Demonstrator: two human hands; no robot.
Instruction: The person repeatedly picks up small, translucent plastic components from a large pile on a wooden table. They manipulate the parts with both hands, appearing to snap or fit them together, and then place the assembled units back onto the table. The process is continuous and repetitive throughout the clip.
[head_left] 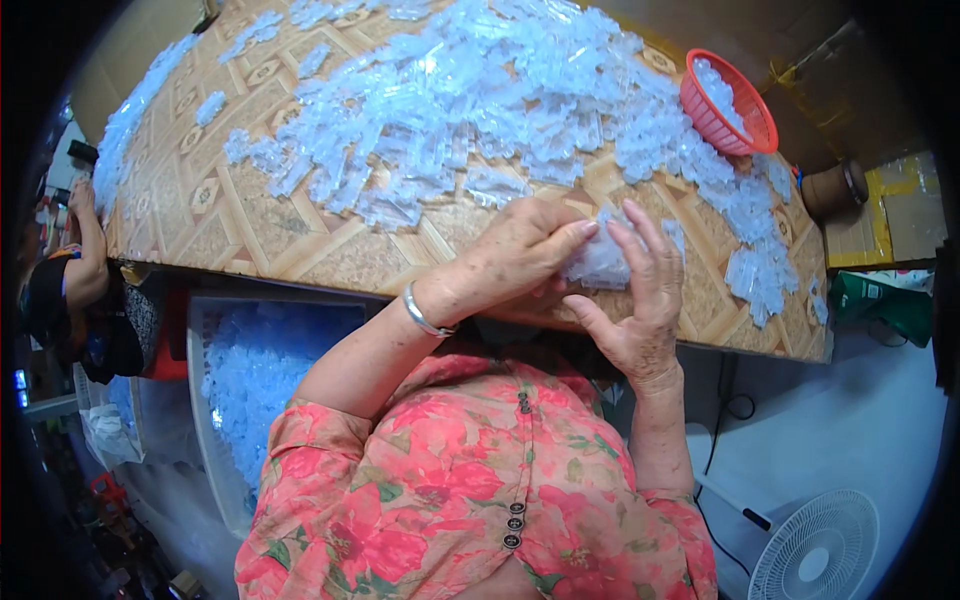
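My left hand [515,245], with a silver bangle on its wrist, is closed in a pinch at the table's near edge. Between its thumb and fingers is the edge of a clear plastic piece [600,258]; its exact kind cannot be made out. On the other side of that piece, my right hand [645,300] has its thumb and fingers spread apart. Its curved fingers partly cover the piece, and whether they touch it is unclear. Beyond both hands, a wide heap of similar clear plastic pieces [450,100] covers much of the wood-patterned table [290,235].
A red plastic basket [735,120] with clear pieces stands at the far right. Below the table on the left is a white crate [205,420] full of pieces. A white fan [815,560] is at lower right. Another person's arm [90,235] shows at the far left.
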